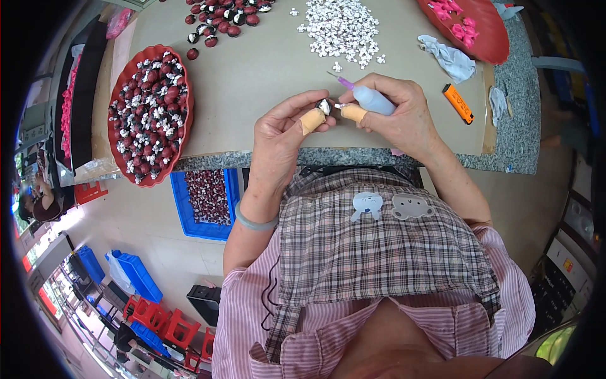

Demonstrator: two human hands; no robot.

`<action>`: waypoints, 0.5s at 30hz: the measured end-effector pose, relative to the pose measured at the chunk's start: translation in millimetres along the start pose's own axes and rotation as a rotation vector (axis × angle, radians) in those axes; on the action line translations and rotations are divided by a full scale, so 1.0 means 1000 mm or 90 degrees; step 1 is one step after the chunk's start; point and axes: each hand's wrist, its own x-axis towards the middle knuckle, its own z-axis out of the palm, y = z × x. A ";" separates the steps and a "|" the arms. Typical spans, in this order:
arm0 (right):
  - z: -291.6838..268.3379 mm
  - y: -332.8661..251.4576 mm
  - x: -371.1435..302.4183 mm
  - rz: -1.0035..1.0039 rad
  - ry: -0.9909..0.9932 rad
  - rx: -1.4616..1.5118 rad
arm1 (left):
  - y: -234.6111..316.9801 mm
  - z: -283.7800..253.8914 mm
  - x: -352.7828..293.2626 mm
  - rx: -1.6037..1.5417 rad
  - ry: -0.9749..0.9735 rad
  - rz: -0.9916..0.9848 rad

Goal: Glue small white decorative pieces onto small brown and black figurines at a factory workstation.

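My left hand [284, 123] is closed, pinching a small black-and-white piece [324, 105] between thumb and fingertips. A tan finger cover wraps its thumb. My right hand [404, 114] is wrapped round a squeeze bottle [374, 101] with a purple needle tip [344, 83] pointing up and left. Its covered thumb and forefinger also pinch a tiny white piece [338, 106], close beside the piece in my left hand. On the table ahead lies a pile of small white pieces [341, 28]. Dark red and black balls [224, 25] are spread at the far left.
A red scalloped tray [189, 120] of red balls with white pieces stands left. At the far right are a red tray [489, 54] with pink pieces, a crumpled cloth [448, 58] and an orange lighter-like object [458, 103]. Below the table edge sits a blue crate [183, 215].
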 end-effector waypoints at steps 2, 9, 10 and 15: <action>0.000 -0.002 -0.001 -0.001 0.001 -0.004 | -0.001 0.002 0.000 0.011 0.006 0.007; 0.001 0.001 -0.001 -0.038 -0.010 -0.056 | -0.003 0.005 -0.001 0.110 -0.018 0.062; 0.001 0.003 0.000 -0.037 -0.011 -0.056 | -0.002 0.006 -0.001 0.135 -0.019 0.076; 0.000 0.008 0.001 -0.078 -0.029 -0.104 | 0.004 0.009 -0.001 0.238 -0.024 0.094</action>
